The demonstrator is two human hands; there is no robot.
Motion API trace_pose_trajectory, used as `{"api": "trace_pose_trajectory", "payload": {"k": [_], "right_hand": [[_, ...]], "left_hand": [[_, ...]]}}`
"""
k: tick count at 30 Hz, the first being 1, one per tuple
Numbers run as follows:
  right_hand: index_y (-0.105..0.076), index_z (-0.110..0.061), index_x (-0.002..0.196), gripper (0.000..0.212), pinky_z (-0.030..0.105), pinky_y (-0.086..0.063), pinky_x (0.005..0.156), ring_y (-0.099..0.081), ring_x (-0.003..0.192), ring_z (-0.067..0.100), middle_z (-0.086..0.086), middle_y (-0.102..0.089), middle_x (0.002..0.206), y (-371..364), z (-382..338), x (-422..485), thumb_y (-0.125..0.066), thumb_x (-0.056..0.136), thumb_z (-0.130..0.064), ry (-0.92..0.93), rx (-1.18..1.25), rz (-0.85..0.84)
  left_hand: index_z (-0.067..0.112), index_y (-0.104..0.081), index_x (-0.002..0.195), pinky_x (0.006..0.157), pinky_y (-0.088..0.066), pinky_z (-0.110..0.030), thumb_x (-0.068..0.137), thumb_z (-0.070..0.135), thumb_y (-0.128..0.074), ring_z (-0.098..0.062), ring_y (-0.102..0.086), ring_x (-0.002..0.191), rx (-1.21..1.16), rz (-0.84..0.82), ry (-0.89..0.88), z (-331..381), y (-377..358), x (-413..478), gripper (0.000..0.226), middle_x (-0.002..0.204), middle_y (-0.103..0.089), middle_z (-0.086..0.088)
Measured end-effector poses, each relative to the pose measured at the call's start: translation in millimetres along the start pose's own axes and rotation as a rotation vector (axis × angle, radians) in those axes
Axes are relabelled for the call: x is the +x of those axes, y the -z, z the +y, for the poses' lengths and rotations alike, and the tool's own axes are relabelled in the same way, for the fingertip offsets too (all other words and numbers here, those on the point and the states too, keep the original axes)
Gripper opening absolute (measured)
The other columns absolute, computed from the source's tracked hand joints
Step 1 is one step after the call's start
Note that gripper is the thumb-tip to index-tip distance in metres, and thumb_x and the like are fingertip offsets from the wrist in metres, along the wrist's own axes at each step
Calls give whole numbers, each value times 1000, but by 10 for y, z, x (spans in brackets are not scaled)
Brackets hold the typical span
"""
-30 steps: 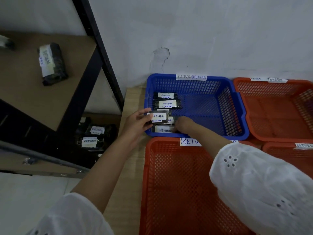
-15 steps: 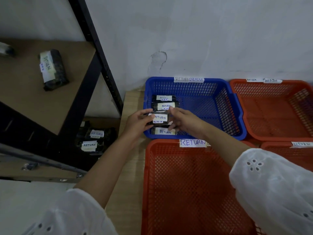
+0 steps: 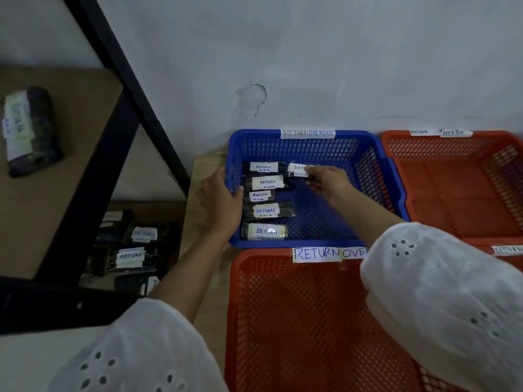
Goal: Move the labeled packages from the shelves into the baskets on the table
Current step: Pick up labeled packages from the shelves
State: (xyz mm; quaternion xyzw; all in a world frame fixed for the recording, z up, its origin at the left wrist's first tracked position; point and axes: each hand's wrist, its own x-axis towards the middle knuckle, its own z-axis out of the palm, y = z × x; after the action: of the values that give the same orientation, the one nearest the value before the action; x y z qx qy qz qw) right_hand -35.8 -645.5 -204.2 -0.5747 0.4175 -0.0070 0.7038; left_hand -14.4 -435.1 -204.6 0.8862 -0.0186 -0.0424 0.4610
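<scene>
**Setting a RETURN package down beside the row**

My right hand (image 3: 328, 183) pinches the package (image 3: 297, 168) at its right end, thumb and fingertips closed on the wrapper. It sits in the blue basket (image 3: 311, 149) toward the far-left corner, just beside the top of the row of packages (image 3: 266, 210) lined along the left wall. I can't tell whether it touches the basket floor yet. My left hand (image 3: 222, 202) grips the left wall, thumb hooked over the rim, bracing the basket.

To land it well, I think: lower it flat, label up, start a second column close to the row without overlapping it, then let the pinch go only once it rests.

Its long axis runs left to right, parallel to the far wall like its neighbours. The label end points left at the row; the other end hides under my fingers. More packages (image 3: 135, 244) wait on the lower shelf.
</scene>
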Motion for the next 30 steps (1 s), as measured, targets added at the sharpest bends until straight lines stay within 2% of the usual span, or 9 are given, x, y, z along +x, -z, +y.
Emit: {"api": "trace_pose_trajectory", "payload": {"k": [2,5,7,11,14,17,19,26,30], "right_hand": [[-54,-4,100,18,21,-48,50,-54,58,15,6,-59,76,-16,-11,158,-66,87,-8,-4,13,59],[-53,-8,78,15,19,-46,48,-52,56,13,7,-57,72,-94,-21,351,-63,89,-6,1,-2,109],[-52,-10,73,20,18,-45,45,-51,55,12,6,-56,71,-168,-18,453,-63,89,-6,2,-20,123],[-56,-2,77,15,17,-43,45,-50,55,10,3,-54,69,-282,5,628,-61,91,-7,-8,-66,155],[-59,7,106,22,25,-48,59,-54,60,14,3,-54,69,-322,30,726,-61,91,-10,6,-172,196],[-53,9,121,39,38,-52,90,-63,97,28,16,-64,101,-346,9,687,-60,92,-17,-6,-288,204],[-49,5,126,42,44,-49,97,-57,113,34,21,-57,125,-336,-32,605,-56,94,-22,5,-329,200],[-20,-12,150,57,38,-48,90,-48,118,29,13,-46,131,-223,-205,-63,-42,101,-30,62,-185,63],[-35,-11,142,47,42,-44,99,-47,125,32,17,-43,141,-96,-202,-640,-42,101,-32,200,-242,-4]], "left_hand": [[10,-39,138,93,-41,-20,95,8,-48,-14,-49,115,-98,-50,5,-57,-39,4,44,132,-49,-7],[9,-40,137,70,-38,1,97,6,-43,0,-49,95,-118,-47,-12,-128,-68,21,40,123,-52,1],[9,-39,136,67,-35,6,97,6,-42,1,-47,92,-125,-41,-9,-142,-77,32,39,120,-50,3],[9,-39,135,70,-40,-4,96,6,-43,-7,-50,104,-113,-39,4,-158,-92,43,39,125,-52,-3],[9,-41,132,82,-41,-16,95,4,-44,-14,-52,109,-112,-43,4,-144,-83,40,37,124,-53,-7],[9,-42,130,98,-44,-37,95,5,-45,-20,-52,112,-88,-44,4,-126,-61,38,36,122,-54,-7],[12,-41,132,103,-38,-47,94,7,-46,-23,-49,118,-43,-69,23,-114,-33,36,39,125,-54,-6],[16,-35,142,108,-31,-45,88,10,-54,-28,-39,128,116,-52,-44,66,241,-145,58,135,-46,-10],[19,-27,147,111,-22,-38,92,21,-52,-25,-25,136,181,-36,-93,183,403,-305,60,147,-33,-7]]}}
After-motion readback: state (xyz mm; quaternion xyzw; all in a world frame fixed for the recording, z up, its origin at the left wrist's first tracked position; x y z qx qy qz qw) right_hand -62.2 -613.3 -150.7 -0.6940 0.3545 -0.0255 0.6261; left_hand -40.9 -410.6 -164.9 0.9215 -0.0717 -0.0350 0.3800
